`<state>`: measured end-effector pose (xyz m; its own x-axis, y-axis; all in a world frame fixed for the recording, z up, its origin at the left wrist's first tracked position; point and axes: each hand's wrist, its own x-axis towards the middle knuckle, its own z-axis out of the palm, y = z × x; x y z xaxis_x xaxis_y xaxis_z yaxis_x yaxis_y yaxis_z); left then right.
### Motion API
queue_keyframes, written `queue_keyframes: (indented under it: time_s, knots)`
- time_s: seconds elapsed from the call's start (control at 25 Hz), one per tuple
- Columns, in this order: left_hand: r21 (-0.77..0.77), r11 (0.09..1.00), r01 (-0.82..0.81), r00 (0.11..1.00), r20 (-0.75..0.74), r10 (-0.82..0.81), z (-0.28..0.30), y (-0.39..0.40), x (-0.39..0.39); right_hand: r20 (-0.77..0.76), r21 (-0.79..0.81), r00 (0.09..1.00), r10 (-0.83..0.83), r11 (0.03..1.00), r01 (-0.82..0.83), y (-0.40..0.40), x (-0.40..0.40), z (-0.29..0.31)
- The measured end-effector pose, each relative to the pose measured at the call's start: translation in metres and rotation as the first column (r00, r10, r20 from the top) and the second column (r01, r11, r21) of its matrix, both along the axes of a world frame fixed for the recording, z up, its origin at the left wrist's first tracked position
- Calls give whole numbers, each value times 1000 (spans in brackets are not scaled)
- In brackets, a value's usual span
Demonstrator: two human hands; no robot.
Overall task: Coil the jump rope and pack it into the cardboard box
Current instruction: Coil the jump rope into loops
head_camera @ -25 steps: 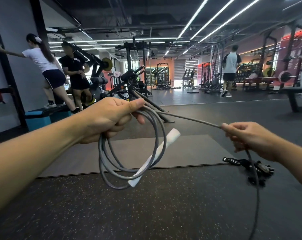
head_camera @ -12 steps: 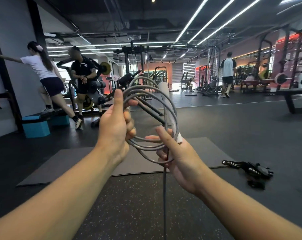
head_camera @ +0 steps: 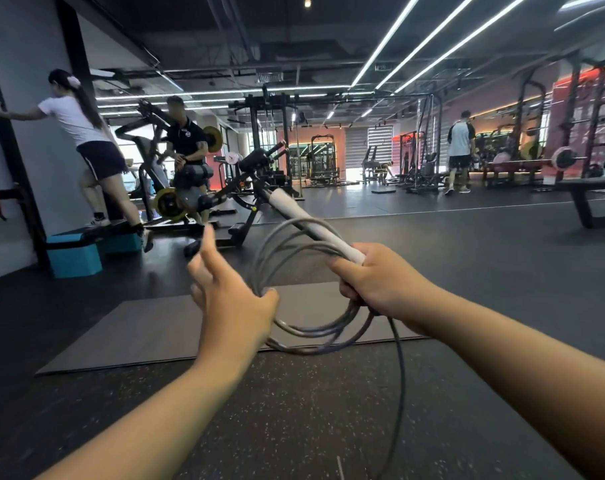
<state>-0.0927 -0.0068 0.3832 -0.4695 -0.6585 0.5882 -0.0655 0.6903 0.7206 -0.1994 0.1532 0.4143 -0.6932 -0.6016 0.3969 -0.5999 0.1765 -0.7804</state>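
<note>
Jump rope (head_camera: 304, 327): coiled, over the floor mat (head_camera: 148, 327)
Right hand (head_camera: 380, 282): gripping coils and white handle (head_camera: 315, 225)
Left hand (head_camera: 231, 303): fingers spread, beside coil

The coiled jump rope (head_camera: 308, 306) hangs between the two hands, above the near edge of a floor mat (head_camera: 148, 327). The right hand (head_camera: 377, 284) grips the coil's right side, with the handle (head_camera: 315, 225) slanting up and left from it. The left hand (head_camera: 230, 303) sits at the coil's left side. A loose strand (head_camera: 400, 393) drops below the right hand. A weight machine (head_camera: 249, 188) stands behind the mat, a step platform (head_camera: 76, 252) to its left.
</note>
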Motion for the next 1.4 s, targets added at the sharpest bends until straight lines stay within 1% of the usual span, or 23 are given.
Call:
queue_keyframes:
  time_s: [0.04, 0.08, 0.12, 0.16, 0.2, 0.24, 0.28, 0.36, 0.4, 0.44, 0.52, 0.6, 0.76, 0.84, 0.88, 0.96, 1.04, 1.12, 1.16, 1.24, 1.28, 1.32, 1.4]
  knots:
    - [-218, 975, -38, 999, 20, 44, 5, 3, 1, -50, 83, 999, 5, 997, -1, 1, -1, 1]
    - [-482, 874, -67, 996, 24, 90, 10, 4, 0, -91, 165, 995, 26, 986, -10, 0, -2, 2]
    - [-716, 694, -69, 992, 24, 124, 15, 6, -1, -128, 243, 990, 55, 970, -22, 0, -1, 2]
    - [-861, 508, -26, 986, 62, 155, 23, 9, -5, -168, 311, 982, 85, 950, -29, 0, -1, 3]
    - [-923, 381, 60, 976, 134, 170, 31, 11, -9, -207, 363, 972, 110, 931, -28, 0, -1, 3]
    - [-923, 342, 175, 960, 238, 150, 38, 13, -13, -235, 394, 963, 132, 919, -30, 0, -1, 5]
    - [-859, 405, 313, 921, 379, 93, 45, 15, -15, -244, 405, 958, 153, 913, -42, 1, -1, 8]
    - [-541, 629, 558, 754, 647, -112, 52, 11, -18, -230, 402, 953, 198, 911, -92, 6, -1, 14]
    - [-400, 672, 624, 681, 699, -216, 54, 7, -20, -226, 403, 948, 226, 907, -120, 8, -2, 16]
    - [-358, 660, 661, 642, 724, -250, 56, 5, -19, -217, 412, 943, 252, 899, -145, 10, -3, 19]
    - [-351, 622, 700, 587, 778, -222, 58, -2, -17, -150, 453, 951, 270, 874, -177, 17, -7, 25]
    - [-384, 613, 691, 582, 798, -157, 60, -10, -14, -81, 506, 964, 254, 843, -179, 27, -13, 35]
    - [-596, 559, 576, 676, 732, 84, 74, -25, -9, -85, 489, 981, 173, 865, -110, 49, -36, 64]
    - [-647, 577, 498, 737, 667, 112, 80, -33, -5, -87, 469, 985, 146, 879, -89, 57, -46, 75]
    - [-649, 616, 447, 772, 627, 100, 81, -39, -3, -82, 456, 988, 134, 886, -82, 60, -49, 78]
    - [-568, 747, 346, 830, 557, 39, 83, -52, 0, -77, 420, 992, 98, 906, -57, 67, -55, 79]
    - [-419, 870, 258, 870, 493, -21, 80, -63, -1, -62, 371, 997, 49, 928, -23, 74, -59, 73]
    - [-175, 969, 176, 937, 332, -110, 75, -69, -4, 24, 301, 999, 38, 953, -44, 75, -60, 59]
    - [6, 983, 182, 963, 201, -179, 71, -67, -6, 94, 243, 994, 63, 966, -84, 73, -60, 49]
    - [312, 920, 235, 972, -72, -224, 65, -55, -15, 257, 81, 953, 163, 979, -189, 60, -52, 27]
    - [419, 876, 238, 969, -161, -186, 63, -46, -19, 324, -19, 918, 228, 972, -235, 51, -46, 17]
    - [510, 829, 232, 963, -238, -123, 61, -35, -25, 362, -108, 886, 289, 957, -267, 41, -39, 8]
    - [649, 732, 206, 952, -305, 2, 54, -13, -36, 333, -198, 872, 358, 931, -306, 20, -21, -6]
